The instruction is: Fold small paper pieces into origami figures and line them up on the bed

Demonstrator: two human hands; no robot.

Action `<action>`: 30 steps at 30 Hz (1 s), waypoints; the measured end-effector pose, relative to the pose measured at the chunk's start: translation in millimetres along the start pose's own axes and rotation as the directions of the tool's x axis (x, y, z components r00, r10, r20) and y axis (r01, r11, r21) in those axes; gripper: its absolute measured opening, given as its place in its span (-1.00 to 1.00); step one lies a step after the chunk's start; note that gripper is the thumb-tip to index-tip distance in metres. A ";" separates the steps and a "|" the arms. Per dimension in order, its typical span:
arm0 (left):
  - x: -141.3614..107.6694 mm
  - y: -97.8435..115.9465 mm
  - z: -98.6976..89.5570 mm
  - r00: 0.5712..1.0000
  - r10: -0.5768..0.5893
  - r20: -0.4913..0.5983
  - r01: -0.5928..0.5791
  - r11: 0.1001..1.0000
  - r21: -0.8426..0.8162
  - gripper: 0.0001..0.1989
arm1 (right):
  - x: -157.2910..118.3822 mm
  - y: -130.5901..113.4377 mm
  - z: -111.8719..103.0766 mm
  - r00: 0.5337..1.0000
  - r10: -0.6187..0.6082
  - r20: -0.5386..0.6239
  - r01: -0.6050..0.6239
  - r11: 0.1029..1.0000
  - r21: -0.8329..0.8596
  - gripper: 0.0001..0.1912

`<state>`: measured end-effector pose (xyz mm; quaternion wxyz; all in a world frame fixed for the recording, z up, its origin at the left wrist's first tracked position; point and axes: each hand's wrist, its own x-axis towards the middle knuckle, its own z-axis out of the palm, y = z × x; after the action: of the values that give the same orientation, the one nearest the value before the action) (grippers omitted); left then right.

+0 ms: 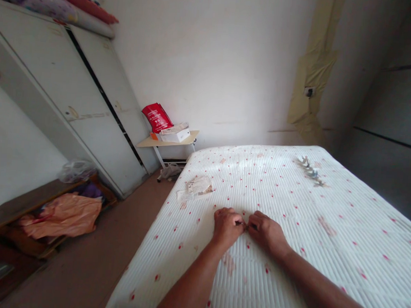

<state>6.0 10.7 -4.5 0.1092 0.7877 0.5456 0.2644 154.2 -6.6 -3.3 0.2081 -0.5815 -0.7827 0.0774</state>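
Note:
My left hand [227, 225] and my right hand [265, 228] meet just above the bed, fingers closed in a pinch. Between their fingertips shows a small dark brownish bit, too small to name; both hands appear to grip it. Beneath them spreads a white ribbed bed cover [254, 280] dotted with small red marks. Beyond my left hand lie torn pieces of printed paper [200, 186]. Farther off to the right, a row of small greyish pointed pieces [311, 171] rests on the cover; their kind is not clear.
A small table [147, 142] at the bed's far left corner bears a white box [177, 135] and a red bag [157, 118]. Left stands a pale metal cabinet [100, 116], rolled mats on top. Orange cloth [66, 215] lies on a low wooden unit. A wall socket [309, 91] is at the back.

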 end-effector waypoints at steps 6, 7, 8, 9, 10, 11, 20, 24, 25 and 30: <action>-3.0 4.0 1.3 0.996 0.078 -0.033 -0.077 0.997 0.004 -0.90 | 0.2 0.5 0.9 1.000 0.000 0.007 0.000 1.000 0.007 -0.81; -3.4 4.1 1.7 0.996 0.085 -0.037 -0.085 0.996 0.009 -0.89 | 0.3 0.9 1.3 1.000 -0.002 0.008 0.002 1.000 0.008 -0.81; -3.7 3.9 2.1 0.995 0.089 -0.040 -0.088 0.996 0.015 -0.89 | 0.4 1.2 1.6 1.000 -0.003 0.008 0.003 1.000 0.010 -0.82; -3.9 3.5 2.4 0.995 0.089 -0.043 -0.088 0.996 0.020 -0.89 | 0.6 1.5 1.8 1.000 -0.004 0.009 0.004 1.000 0.014 -0.82; -4.1 2.8 2.6 0.995 0.087 -0.045 -0.086 0.996 0.024 -0.90 | 0.7 1.7 2.0 1.000 -0.002 0.010 0.002 1.000 0.019 -0.82; -4.2 2.0 2.7 0.995 0.084 -0.047 -0.082 0.996 0.027 -0.91 | 0.8 1.9 2.1 1.000 0.003 0.010 -0.004 1.000 0.026 -0.82; -4.3 -1.1 1.0 0.998 0.043 -0.047 -0.046 0.996 -0.076 -0.94 | -0.2 9.0 -4.6 0.999 -0.031 0.040 0.020 0.970 0.244 -0.80; -6.7 -4.4 -2.6 0.995 0.021 -0.093 -0.035 0.988 -0.151 -0.79 | -0.9 16.2 -8.4 0.996 -0.084 0.026 0.069 0.934 0.351 -0.67; -8.3 -5.5 -4.5 0.994 0.006 -0.108 -0.024 0.986 -0.164 -0.76 | -0.6 18.4 -8.9 0.996 -0.085 0.002 0.078 0.925 0.373 -0.67; -20.9 -6.4 -14.4 0.981 -0.021 -0.193 -0.013 0.985 -0.171 -0.87 | 4.1 30.7 -9.7 0.993 -0.063 -0.099 0.099 0.901 0.422 -0.71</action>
<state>-12.3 -7.7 -1.6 0.1233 0.7448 0.5304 0.3856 184.3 5.6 -4.8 0.3656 -0.4917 -0.7609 0.2133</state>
